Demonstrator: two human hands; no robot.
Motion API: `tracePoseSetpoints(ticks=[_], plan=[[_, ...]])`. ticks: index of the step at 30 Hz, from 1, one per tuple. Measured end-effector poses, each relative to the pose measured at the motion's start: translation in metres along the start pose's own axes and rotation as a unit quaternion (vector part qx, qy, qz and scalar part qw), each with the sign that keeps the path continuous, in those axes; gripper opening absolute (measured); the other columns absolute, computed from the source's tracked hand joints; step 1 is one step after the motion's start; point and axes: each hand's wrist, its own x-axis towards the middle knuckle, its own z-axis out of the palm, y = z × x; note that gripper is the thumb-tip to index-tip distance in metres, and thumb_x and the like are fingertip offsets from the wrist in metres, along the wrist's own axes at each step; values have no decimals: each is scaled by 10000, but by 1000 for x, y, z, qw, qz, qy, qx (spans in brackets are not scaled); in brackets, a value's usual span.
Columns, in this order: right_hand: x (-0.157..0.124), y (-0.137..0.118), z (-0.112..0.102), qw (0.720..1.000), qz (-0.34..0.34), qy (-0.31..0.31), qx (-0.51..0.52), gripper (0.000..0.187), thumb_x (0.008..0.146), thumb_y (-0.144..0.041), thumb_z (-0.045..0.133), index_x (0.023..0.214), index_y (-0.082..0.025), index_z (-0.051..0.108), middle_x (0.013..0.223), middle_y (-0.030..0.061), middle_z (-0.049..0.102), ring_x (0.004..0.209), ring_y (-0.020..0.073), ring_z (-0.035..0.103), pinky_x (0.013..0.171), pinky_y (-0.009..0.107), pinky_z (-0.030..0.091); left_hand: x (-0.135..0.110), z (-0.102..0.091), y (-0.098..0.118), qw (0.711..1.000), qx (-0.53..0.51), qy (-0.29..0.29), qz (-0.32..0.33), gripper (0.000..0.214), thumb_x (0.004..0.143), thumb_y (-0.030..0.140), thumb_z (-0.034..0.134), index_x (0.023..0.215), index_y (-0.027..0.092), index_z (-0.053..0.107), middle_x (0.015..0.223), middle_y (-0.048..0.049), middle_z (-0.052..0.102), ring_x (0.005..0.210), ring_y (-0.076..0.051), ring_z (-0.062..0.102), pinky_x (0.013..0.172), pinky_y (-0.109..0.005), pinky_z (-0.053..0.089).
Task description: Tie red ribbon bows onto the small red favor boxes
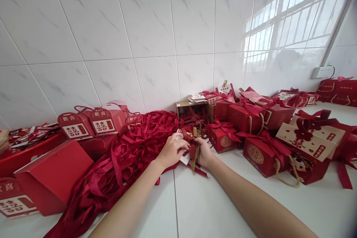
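Note:
My left hand is closed, its fingers pinching at a dark red strip in front of the open cardboard box. My right hand is closed around an olive-gold strip that hangs down beside the red one. Part of a white and red printed piece shows above my left fingers; most of it is hidden. The cardboard box just beyond both hands contains many dark red strips.
A large heap of crimson ribbon spreads to the left. Red gift boxes stand behind it, near a red tub. Ribbon-tied boxes crowd the right side. A tiled wall rises behind, with a power strip.

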Motion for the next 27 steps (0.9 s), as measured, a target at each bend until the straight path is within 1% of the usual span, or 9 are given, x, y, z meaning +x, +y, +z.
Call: tracePoseSetpoints(ticks=[3, 5, 9, 13, 15, 18, 21, 24, 27], plan=[[-5, 0, 4, 1000, -2, 9, -13, 95, 790, -167, 582, 711, -124, 612, 528, 24, 639, 411, 138, 566, 389, 235, 455, -3, 2, 0, 1000, 27, 1, -13, 197, 773, 67, 594, 837, 216, 706, 1095, -62, 686, 1172, -272, 497, 959, -443, 394], [-5, 3, 6, 999, -22, 27, -19, 18, 740, -108, 630, 744, -121, 619, 553, 31, 661, 429, 145, 589, 397, 231, 466, -5, 4, 4, 999, 38, -8, -10, 188, 790, 90, 591, 825, 230, 712, 1045, -50, 705, 1153, -262, 511, 950, -436, 387], [0, 4, 3, 991, -82, 106, -14, 119, 736, -77, 660, 788, -160, 593, 520, -17, 648, 397, 129, 579, 400, 219, 483, -7, 3, 11, 997, 62, 22, -30, 120, 821, 213, 603, 833, 264, 712, 1017, -14, 727, 1122, -257, 508, 948, -441, 370], [4, -3, -5, 981, -100, 168, -7, 118, 775, -92, 643, 829, -175, 578, 544, -13, 667, 411, 145, 606, 399, 239, 507, -11, -6, -12, 978, 94, 124, -141, 199, 883, 197, 482, 963, 206, 664, 1025, -66, 698, 1023, -212, 571, 927, -388, 428], [4, -6, -6, 979, -92, 183, -7, 99, 785, -104, 638, 811, -173, 571, 520, -9, 656, 384, 153, 594, 378, 253, 503, -17, -12, -33, 966, 102, 138, -195, 252, 890, 122, 415, 1020, 165, 627, 996, -91, 684, 955, -189, 612, 881, -348, 473], [2, -8, -5, 979, -81, 188, -12, 75, 808, -110, 615, 789, -167, 570, 494, -3, 645, 366, 159, 587, 357, 254, 489, -30, -16, -63, 955, 107, 107, -257, 213, 868, 86, 466, 987, 165, 625, 934, -67, 683, 890, -162, 642, 847, -301, 503], [-1, -9, -2, 980, -75, 185, -16, 68, 829, -103, 585, 788, -157, 584, 490, 0, 644, 371, 157, 593, 370, 254, 496, -44, -14, -79, 945, 120, 45, -300, 124, 875, 199, 569, 972, 155, 631, 991, -56, 668, 916, -171, 635, 849, -350, 516], [-3, -10, -1, 980, -70, 187, -17, 88, 839, -115, 574, 760, -148, 591, 472, 6, 635, 364, 156, 587, 372, 255, 494, -49, -13, -81, 928, 153, 15, -340, 278, 895, 317, 562, 1120, 156, 585, 1148, -81, 608, 981, -200, 612, 841, -414, 521], [-3, -10, -2, 978, -73, 194, -15, 92, 835, -125, 583, 747, -152, 591, 450, 0, 622, 365, 160, 588, 364, 248, 482, -46, -17, -72, 915, 188, 19, -355, 287, 902, 298, 546, 1150, 159, 579, 1190, -101, 594, 1080, -241, 573, 922, -473, 470]])
